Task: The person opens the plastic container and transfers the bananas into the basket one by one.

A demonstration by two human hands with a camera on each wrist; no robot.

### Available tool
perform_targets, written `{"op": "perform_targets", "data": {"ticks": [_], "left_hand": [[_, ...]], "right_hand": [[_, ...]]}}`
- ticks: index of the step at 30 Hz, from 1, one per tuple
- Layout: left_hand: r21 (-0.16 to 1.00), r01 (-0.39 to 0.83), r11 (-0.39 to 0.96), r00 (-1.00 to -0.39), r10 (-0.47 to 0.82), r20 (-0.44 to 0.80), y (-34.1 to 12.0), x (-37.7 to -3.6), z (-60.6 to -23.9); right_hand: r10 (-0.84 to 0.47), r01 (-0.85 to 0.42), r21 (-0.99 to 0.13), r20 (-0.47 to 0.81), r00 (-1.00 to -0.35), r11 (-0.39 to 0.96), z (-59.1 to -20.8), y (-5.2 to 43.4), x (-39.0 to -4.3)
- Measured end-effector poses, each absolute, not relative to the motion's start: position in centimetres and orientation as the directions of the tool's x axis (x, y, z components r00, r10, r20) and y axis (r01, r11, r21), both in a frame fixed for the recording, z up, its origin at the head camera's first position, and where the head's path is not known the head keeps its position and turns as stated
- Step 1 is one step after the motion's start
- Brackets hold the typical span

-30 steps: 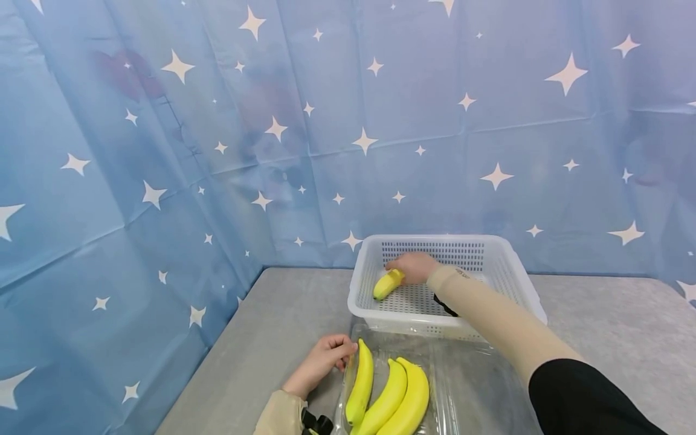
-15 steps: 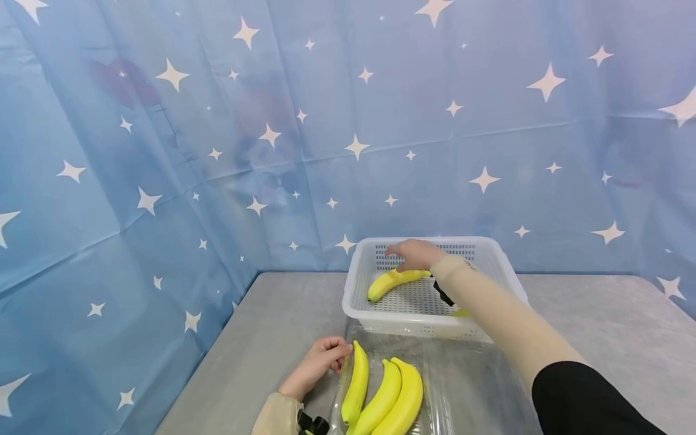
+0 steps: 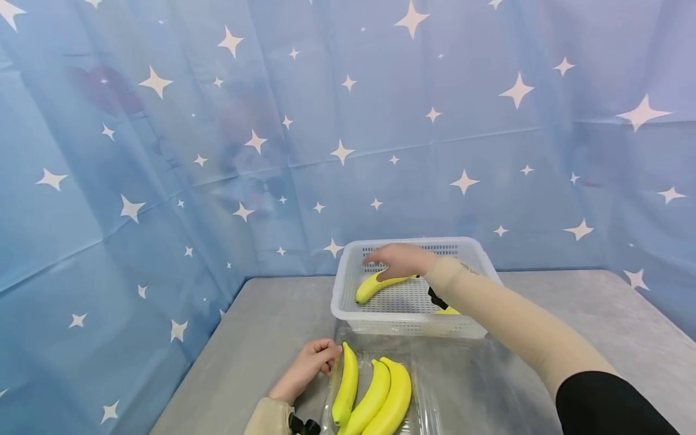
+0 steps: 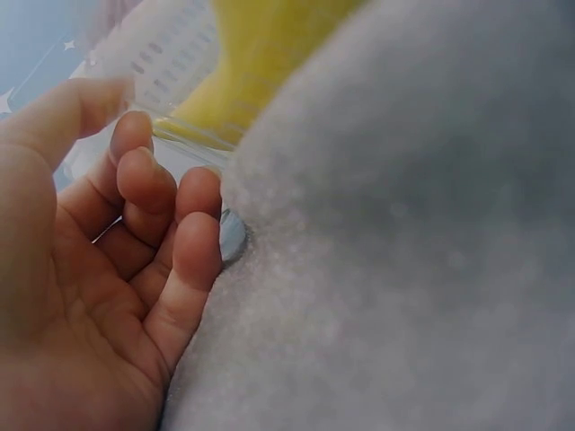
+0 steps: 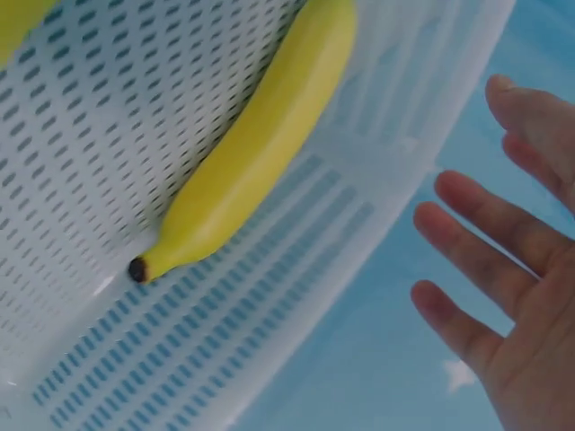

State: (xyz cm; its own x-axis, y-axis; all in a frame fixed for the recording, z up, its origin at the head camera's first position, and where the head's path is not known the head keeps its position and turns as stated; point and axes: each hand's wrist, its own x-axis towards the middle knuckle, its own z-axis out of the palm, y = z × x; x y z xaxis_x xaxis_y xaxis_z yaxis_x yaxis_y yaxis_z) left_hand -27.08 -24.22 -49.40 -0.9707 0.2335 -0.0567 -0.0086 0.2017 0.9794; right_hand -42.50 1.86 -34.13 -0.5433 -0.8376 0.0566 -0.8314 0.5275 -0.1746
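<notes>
My left hand (image 3: 310, 365) pinches the edge of a clear plastic container (image 3: 429, 414) between thumb and forefinger; its other fingers curl loosely. Inside that container lie a single banana (image 3: 346, 386) along the left side and two bananas (image 3: 383, 399) side by side. Beyond it stands a white perforated basket (image 3: 341, 296). My right hand (image 3: 402, 260) hovers over the basket, fingers spread and holding nothing. Below it a banana (image 5: 252, 144) rests against the basket's far wall. Another banana (image 3: 448, 311) shows partly at the near side, mostly hidden by the right forearm.
The grey table (image 3: 261, 320) carries both containers. A blue curtain (image 3: 304, 151) with white stars hangs close behind the basket and along the left edge. Clear plastic (image 3: 473, 374) stretches to the right of the bananas, under the right sleeve (image 3: 505, 314).
My right hand has let go of the banana in the basket and lifted away with its fingers spreading. The left hand keeps its place on the container's edge. The head view has shifted slightly right.
</notes>
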Motion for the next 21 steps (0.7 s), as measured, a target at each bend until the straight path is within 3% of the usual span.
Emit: {"op": "perform_targets", "data": {"ticks": [21], "left_hand": [[0.982, -0.026, 0.187, -0.972, 0.227, -0.069, -24.0, -26.9, -49.2]], "right_hand": [[-0.977, -0.979, 0.039, 0.085, -0.196, 0.200, -33.5, 0.4, -33.0]]}}
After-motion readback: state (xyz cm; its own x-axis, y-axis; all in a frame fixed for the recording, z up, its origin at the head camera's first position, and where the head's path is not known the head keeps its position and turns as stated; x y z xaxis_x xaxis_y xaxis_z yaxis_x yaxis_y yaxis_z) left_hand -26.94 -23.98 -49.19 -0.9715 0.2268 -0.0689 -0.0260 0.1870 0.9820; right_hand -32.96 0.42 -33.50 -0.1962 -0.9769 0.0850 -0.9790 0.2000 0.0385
